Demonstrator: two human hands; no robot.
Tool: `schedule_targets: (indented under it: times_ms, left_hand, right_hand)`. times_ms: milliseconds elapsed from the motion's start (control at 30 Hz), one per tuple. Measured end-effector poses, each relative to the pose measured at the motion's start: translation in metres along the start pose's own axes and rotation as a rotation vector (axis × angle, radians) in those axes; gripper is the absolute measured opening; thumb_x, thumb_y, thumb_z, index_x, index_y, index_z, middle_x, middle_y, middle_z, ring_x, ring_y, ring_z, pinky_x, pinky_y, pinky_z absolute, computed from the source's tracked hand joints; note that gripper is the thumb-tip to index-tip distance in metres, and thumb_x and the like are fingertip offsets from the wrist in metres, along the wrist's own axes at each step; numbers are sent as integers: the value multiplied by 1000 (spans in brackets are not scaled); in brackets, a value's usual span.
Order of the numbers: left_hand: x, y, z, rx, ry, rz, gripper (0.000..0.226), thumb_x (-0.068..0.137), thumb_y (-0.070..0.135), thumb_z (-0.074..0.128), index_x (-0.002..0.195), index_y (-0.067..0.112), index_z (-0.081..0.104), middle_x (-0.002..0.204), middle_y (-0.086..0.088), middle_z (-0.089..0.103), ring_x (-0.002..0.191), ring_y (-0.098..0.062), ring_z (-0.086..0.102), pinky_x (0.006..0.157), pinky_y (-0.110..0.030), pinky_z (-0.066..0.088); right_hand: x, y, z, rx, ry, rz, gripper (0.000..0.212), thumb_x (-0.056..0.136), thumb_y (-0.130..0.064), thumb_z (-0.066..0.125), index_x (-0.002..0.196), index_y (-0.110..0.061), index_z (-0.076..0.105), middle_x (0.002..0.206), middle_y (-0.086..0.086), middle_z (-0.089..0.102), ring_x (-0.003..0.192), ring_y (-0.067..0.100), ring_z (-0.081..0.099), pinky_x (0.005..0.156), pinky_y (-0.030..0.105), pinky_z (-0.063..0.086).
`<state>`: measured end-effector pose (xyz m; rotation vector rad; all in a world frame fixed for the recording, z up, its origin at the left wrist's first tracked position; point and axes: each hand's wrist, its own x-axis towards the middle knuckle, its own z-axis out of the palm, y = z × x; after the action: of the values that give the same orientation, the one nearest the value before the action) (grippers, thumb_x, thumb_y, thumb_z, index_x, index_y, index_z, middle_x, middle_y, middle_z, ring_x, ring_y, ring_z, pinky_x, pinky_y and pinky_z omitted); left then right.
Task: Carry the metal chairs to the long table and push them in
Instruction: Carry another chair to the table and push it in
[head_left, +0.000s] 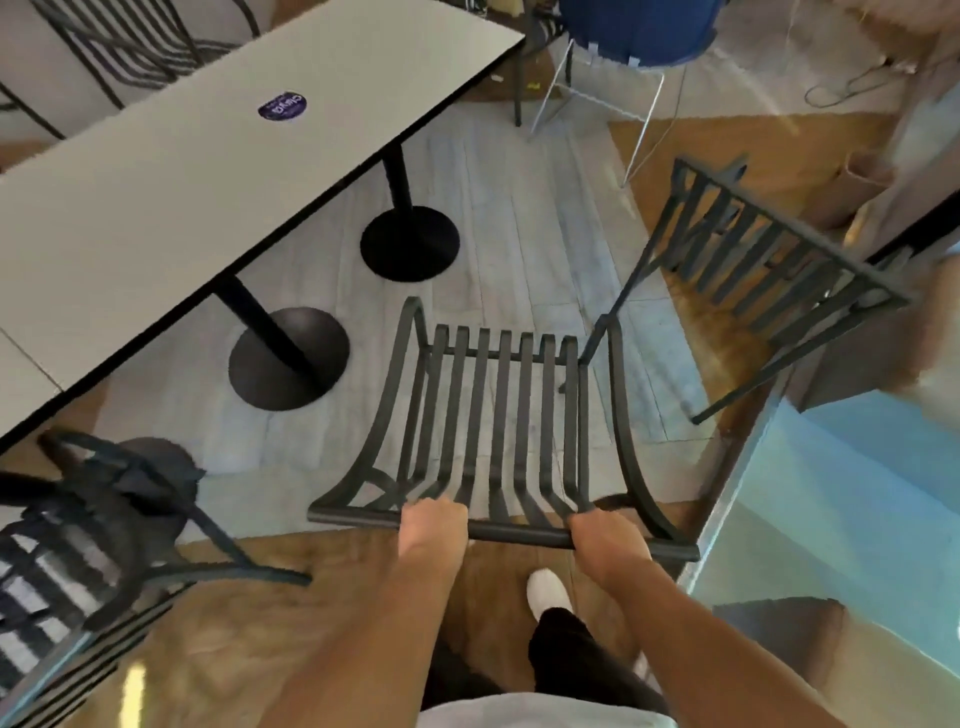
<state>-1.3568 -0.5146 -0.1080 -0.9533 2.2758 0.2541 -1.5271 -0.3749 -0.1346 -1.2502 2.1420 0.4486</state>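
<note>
A black metal slatted chair (498, 410) is right in front of me, seen from above its back. My left hand (434, 525) grips the top rail left of centre and my right hand (605, 538) grips the same rail towards its right end. The long grey table (208, 156) runs diagonally across the upper left on two black pedestal bases (288, 358). The chair's seat points towards the open floor beside the table and stands apart from it.
A second black slatted chair (769, 270) stands at the right, and a third one (98, 525) at the lower left under the table's near end. More chairs (140, 41) sit beyond the table. A blue seat on white wire legs (639, 31) is at top centre. A glass panel (841, 493) lies to the right.
</note>
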Motion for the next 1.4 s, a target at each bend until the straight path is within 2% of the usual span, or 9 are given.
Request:
schedule_targets:
  times_ms: [200,400,567,667,800,1100,1267,1400]
  left_hand:
    - [-3,31,0,-74,-10,-165,22,103,16,55,121,11,67,118,-11,69,113,-29,64,104,-43,46]
    - [-2,52,15,-252,-18,-308,27,101,34,62,117,13,68,109,-7,69,105,-25,65,94,-39,47]
    - [-2,54,19,-342,-25,-418,21,103,29,60,116,16,68,108,-6,69,102,-24,66,88,-37,49]
    - [4,41,15,-418,-28,-476,20,103,27,59,117,15,68,110,-5,69,104,-24,66,88,-37,50]
    - [13,19,6,-507,-27,-529,25,101,36,62,116,17,69,106,-4,69,101,-22,67,84,-34,52]
    - [53,-42,-6,-641,-75,-521,27,104,18,54,130,19,62,117,-5,67,111,-26,66,94,-40,55]
    - [69,-92,-23,-759,-119,-513,30,103,28,55,132,22,61,116,-4,67,109,-25,66,93,-38,56]
    - [80,-131,-32,-742,-120,-519,31,103,30,52,133,22,58,117,-6,65,109,-26,65,92,-38,56]
  right_hand:
    - [26,31,-22,-161,4,-174,23,102,-11,51,120,-19,64,117,6,68,108,25,66,94,38,54]
    - [51,46,-43,-267,-2,-286,27,101,-10,52,121,-22,66,111,3,68,102,23,67,92,37,56]
    - [80,38,-64,-371,10,-405,31,99,-5,53,124,-20,65,114,6,68,106,26,66,93,40,55]
    - [102,20,-83,-439,41,-474,34,100,-5,52,128,-19,63,119,8,67,112,29,65,94,42,53]
    - [131,-11,-109,-515,54,-508,35,101,-7,51,131,-20,62,126,7,65,118,29,63,98,43,51]
    - [191,-72,-159,-596,14,-507,35,100,-7,54,132,-18,62,129,8,65,120,30,63,101,42,52]
    - [217,-112,-182,-605,3,-519,35,101,-9,54,134,-18,61,130,9,65,121,30,62,101,42,52]
    - [237,-145,-199,-608,-5,-557,40,99,-7,53,136,-22,61,130,6,65,121,29,62,100,43,52]
